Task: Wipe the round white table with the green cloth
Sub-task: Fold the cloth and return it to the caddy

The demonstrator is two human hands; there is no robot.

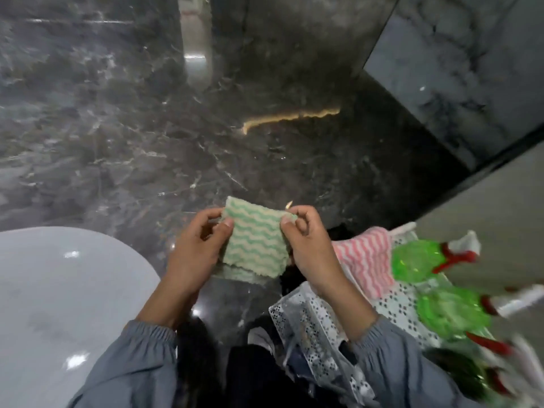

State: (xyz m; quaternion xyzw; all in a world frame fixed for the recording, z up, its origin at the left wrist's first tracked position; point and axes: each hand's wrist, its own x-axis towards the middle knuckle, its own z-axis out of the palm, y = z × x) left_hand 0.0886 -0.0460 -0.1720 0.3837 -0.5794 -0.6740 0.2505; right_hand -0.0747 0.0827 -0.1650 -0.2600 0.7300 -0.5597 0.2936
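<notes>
A folded green cloth (pixel 255 240) with pale wavy stripes hangs in the air in front of me, above the dark floor. My left hand (pixel 196 249) pinches its upper left corner between thumb and fingers. My right hand (pixel 306 241) pinches the upper right corner. The round white table (pixel 59 295) lies at the lower left, its glossy top partly in view, to the left of my left arm. Neither hand touches the table.
A pink striped cloth (pixel 366 260) lies at the right on a white perforated basket (pixel 403 307). Green spray bottles (pixel 450 313) with red triggers sit beside it. Dark marble floor (pixel 147 128) fills the middle; a grey marble wall (pixel 471 69) stands at the upper right.
</notes>
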